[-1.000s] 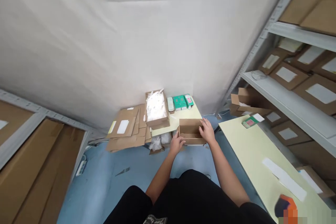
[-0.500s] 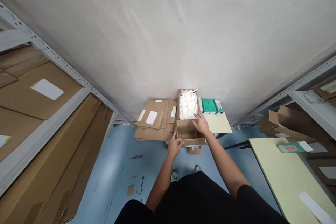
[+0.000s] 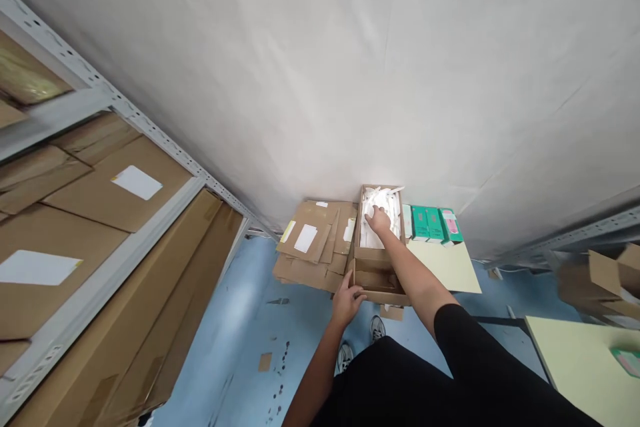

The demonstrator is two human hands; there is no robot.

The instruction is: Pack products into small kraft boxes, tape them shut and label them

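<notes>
My left hand [image 3: 346, 301] grips the near left corner of an open cardboard box [image 3: 383, 296], thumb along its front wall and fingers at its left side. What shows of this box's inside is bare brown card. Right behind it stands a second cardboard box [image 3: 361, 240], filled with thin white pieces [image 3: 393, 199]; their exact kind is too small to make out. Over this pile is my right hand [image 3: 379, 221], fingers bent down among the white pieces. Its fingertips are hidden, so I cannot tell whether it holds any.
Flattened cardboard [image 3: 305, 265] with white labels is stacked at left. Several green boxes [image 3: 421, 221] stand on a pale table [image 3: 453, 265] at right. Shelving with large cartons [image 3: 165, 307] lines the left side. Another pale table [image 3: 570, 360] is at lower right.
My right hand has moved from above the near box's right side forward into the box of white pieces. My left hand stays on the near box. The view has turned slightly left.
</notes>
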